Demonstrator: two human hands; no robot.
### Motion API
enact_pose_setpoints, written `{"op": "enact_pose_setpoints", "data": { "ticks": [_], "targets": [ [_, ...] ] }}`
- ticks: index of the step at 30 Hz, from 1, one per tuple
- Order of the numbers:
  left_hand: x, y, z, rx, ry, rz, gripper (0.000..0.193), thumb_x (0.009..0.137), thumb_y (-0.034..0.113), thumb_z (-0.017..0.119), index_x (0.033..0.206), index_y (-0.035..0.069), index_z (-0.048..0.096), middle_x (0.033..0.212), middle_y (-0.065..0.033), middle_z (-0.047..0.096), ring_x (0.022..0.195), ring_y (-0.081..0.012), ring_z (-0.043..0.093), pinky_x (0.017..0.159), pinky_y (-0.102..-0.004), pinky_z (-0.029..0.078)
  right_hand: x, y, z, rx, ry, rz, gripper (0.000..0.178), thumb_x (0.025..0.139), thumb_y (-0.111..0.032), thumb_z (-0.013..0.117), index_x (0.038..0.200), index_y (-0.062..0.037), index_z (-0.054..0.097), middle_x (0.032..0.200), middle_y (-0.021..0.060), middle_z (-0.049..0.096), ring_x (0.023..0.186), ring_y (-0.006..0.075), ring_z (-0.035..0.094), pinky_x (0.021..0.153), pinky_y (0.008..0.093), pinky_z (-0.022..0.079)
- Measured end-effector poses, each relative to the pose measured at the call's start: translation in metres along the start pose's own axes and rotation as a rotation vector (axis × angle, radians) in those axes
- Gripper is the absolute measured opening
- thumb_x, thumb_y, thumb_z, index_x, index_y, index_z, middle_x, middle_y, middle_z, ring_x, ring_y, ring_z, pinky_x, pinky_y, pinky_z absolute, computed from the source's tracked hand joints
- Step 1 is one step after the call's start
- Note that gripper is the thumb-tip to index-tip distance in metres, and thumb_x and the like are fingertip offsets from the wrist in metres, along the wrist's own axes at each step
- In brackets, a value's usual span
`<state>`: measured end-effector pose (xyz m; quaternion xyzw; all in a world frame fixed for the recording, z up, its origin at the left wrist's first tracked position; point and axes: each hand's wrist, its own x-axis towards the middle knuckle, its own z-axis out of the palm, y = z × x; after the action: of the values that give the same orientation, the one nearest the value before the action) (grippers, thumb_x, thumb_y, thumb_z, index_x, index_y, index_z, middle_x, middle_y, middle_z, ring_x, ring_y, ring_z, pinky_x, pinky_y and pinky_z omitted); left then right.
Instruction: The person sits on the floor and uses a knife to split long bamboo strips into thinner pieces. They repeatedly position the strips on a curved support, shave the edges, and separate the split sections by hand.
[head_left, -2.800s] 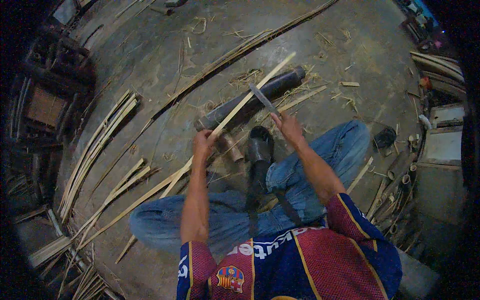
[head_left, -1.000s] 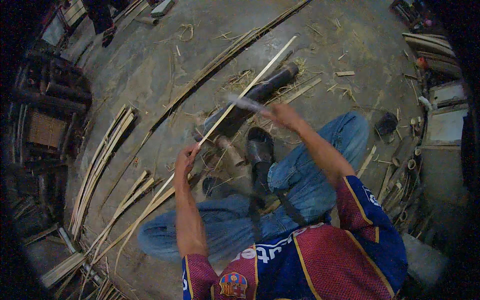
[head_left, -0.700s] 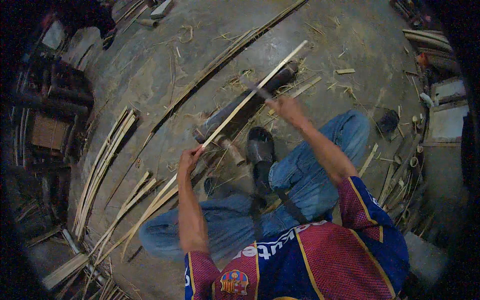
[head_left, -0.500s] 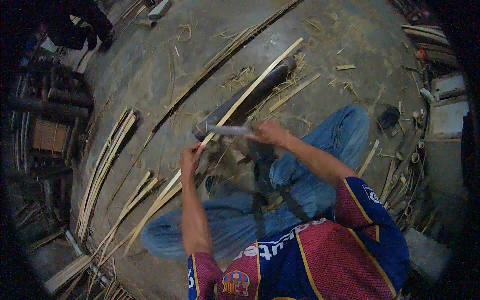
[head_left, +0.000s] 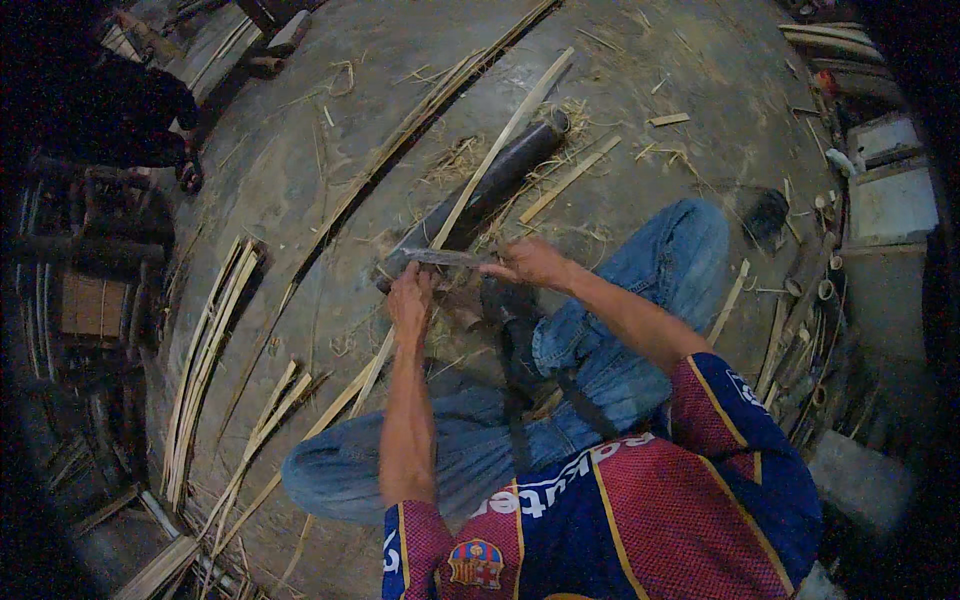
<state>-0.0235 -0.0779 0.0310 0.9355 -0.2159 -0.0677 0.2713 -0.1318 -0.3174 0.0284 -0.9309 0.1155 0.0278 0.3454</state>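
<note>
A long pale bamboo strip [head_left: 494, 150] slants across a thick dark round pole [head_left: 510, 172] lying on the floor. My left hand [head_left: 410, 300] is closed round the strip's nearer part, beside the pole's near end. My right hand [head_left: 540, 264] grips a knife [head_left: 448, 258] by its handle. The grey blade lies across the strip and points left, its tip close to my left fingers. Whether the edge bites into the strip cannot be made out.
Bundled bamboo strips [head_left: 212, 365] lie at left, and a long dark split length [head_left: 400, 150] runs beyond the pole. A loose strip [head_left: 570, 180] and shavings litter the floor. Cut bamboo pieces [head_left: 800, 340] crowd the right. Another person [head_left: 130, 110] is at far left.
My left hand has moved forward and right along the strip, up to the knife. The strip's far end sits slightly farther away. The whole view has shifted a little.
</note>
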Motion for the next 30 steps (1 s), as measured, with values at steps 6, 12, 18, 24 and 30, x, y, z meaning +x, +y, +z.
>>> {"op": "enact_pose_setpoints", "data": {
  "ticks": [6,12,18,24,30],
  "targets": [
    [0.009,0.017,0.004,0.001,-0.195,-0.118,0.03,0.092,0.036,0.049,0.098,0.009,0.059,0.088,-0.0193,0.065,0.086,-0.0423,0.06,0.072,-0.0505,0.044,0.013,0.031,-0.018,-0.094,0.006,0.153,0.068,0.088,-0.063,0.046,0.074,0.0018,0.062,0.075,0.0249,0.063,0.076,0.0417,0.063,0.069,0.0487,0.05],
    [-0.004,0.011,0.006,-0.005,-0.119,-0.061,0.036,0.093,0.041,0.045,0.092,0.007,0.056,0.081,-0.0203,0.062,0.079,-0.0437,0.059,0.068,-0.0514,0.042,0.012,0.028,-0.03,-0.081,0.096,0.142,0.066,0.087,-0.063,0.047,0.078,0.0011,0.063,0.076,0.024,0.064,0.079,0.0419,0.063,0.072,0.0492,0.05],
    [-0.01,-0.005,0.008,-0.084,-0.158,-0.156,0.037,0.092,0.041,0.049,0.087,0.006,0.056,0.08,-0.022,0.061,0.081,-0.0443,0.057,0.069,-0.0502,0.042,0.028,0.061,-0.035,0.06,0.176,0.323,0.061,0.089,-0.058,0.049,0.081,0.001,0.064,0.078,0.0239,0.064,0.08,0.0409,0.064,0.072,0.0496,0.049],
    [-0.008,-0.047,0.023,-0.219,-0.093,-0.005,0.037,0.091,0.036,0.055,0.103,0.002,0.063,0.087,-0.023,0.065,0.081,-0.0412,0.061,0.072,-0.0441,0.047,0.027,0.052,-0.03,-0.145,0.22,0.207,0.062,0.091,-0.056,0.047,0.08,0.0019,0.066,0.076,0.0258,0.064,0.075,0.0404,0.065,0.07,0.0487,0.049],
    [0.001,0.004,0.012,-0.257,-0.214,-0.102,0.038,0.091,0.028,0.058,0.12,0.005,0.061,0.105,-0.0198,0.066,0.096,-0.0341,0.064,0.081,-0.0373,0.049,0.016,0.046,-0.03,0.182,0.068,0.387,0.066,0.089,-0.061,0.047,0.077,0.0014,0.065,0.067,0.0244,0.062,0.069,0.0402,0.063,0.067,0.0488,0.049]
  ]
}}
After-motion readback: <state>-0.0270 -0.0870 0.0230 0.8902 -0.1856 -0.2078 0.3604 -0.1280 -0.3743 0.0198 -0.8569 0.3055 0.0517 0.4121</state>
